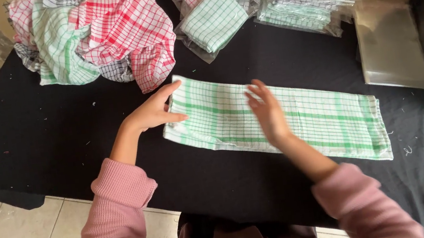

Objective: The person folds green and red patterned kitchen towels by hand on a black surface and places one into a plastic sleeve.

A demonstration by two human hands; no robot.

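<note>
Both hands lie spread and flat, my left hand point(153, 112) at the end of the green checked cloth point(278, 118) on the black table point(48, 131), my right hand point(266, 111), somewhat blurred, mid-strip; uneven pressing could skew its edges.

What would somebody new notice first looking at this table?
Probably the green-checked cloth, folded into a long strip across the middle of the black table, with the left hand at its left end and the right hand flat on it. Behind, a heap of red and green checked cloths lies at the far left.

green-and-white checked cloth point(278, 118), black table cover point(48, 136), red-checked heap point(121, 26), pink sleeves point(120, 214)
</note>
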